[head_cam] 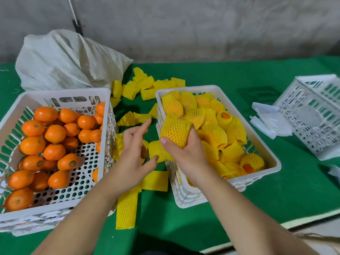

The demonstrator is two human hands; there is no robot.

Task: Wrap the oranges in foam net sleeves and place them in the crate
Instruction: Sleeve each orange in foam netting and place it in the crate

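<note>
Nearest the camera, two bare forearms reach forward over a green felt-covered table [239, 199]. A flat yellow foam net sleeve [127, 208] lies on the cloth between the forearms, with a second flat yellow sleeve [155, 181] just beyond it.

The left hand [132, 159] hovers between the two crates with its fingers apart and loosely extended, the forefinger pointing away; it holds nothing. The right hand [185, 153] grips a sleeved orange [175, 132], a round fruit wrapped in yellow foam netting, with the thumb pressed on its near side and the fingers curled round the far side. This fruit sits over the near left rim of the white perforated plastic crate on the right [272, 162], which is heaped with more net-wrapped oranges [215, 126]; orange peel shows through the open ends of a few.

To the left stands another white perforated plastic crate [55, 208], holding bare glossy oranges [46, 144], several with small round stickers, piled toward its left and far sides.

Farther back, a scatter of loose yellow foam sleeves [147, 85] lies between the crates. Behind the left crate slumps a crumpled pale woven sack [64, 59]. At the far right an upturned white slotted crate [316, 116] rests beside some clear plastic sheets [270, 118]. A grey concrete wall [202, 24] closes the scene.
</note>
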